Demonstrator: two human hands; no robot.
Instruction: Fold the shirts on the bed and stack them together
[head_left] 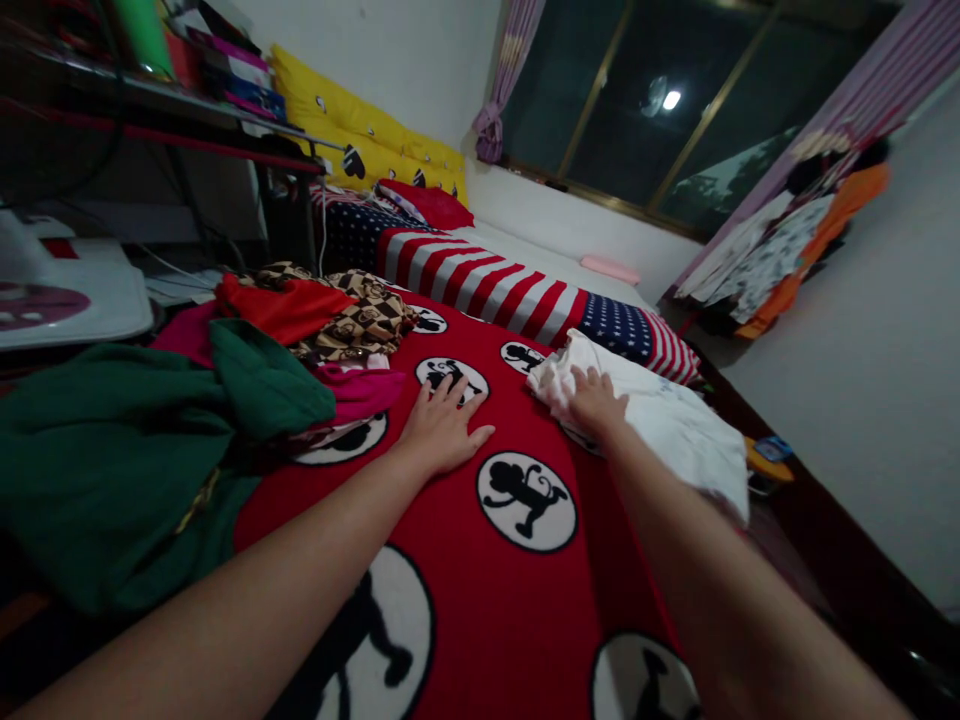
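My left hand [446, 425] lies palm down on the red blanket [465, 570], fingers spread, with nothing in it. The blanket carries white circles with black monkey figures. On the right, my right hand [598, 402] rests on a white garment [675, 425], which looks folded and is bunched at its near-left end. The fingers of that hand lie on top of the cloth, slightly apart, and do not appear to grip it. Left of my left hand is a loose heap: a green garment [112, 440], a magenta cloth [364, 392], a bright red cloth [289, 308] and a brown checked cloth [367, 315].
Behind stands a bed with a stars-and-stripes cover [480, 275], a red pillow [431, 203] and a yellow cushioned headboard [360, 120]. A desk [225, 125] with boxes and a white fan base [90, 290] are at left. Clothes hang [795, 245] at right by the window [637, 110].
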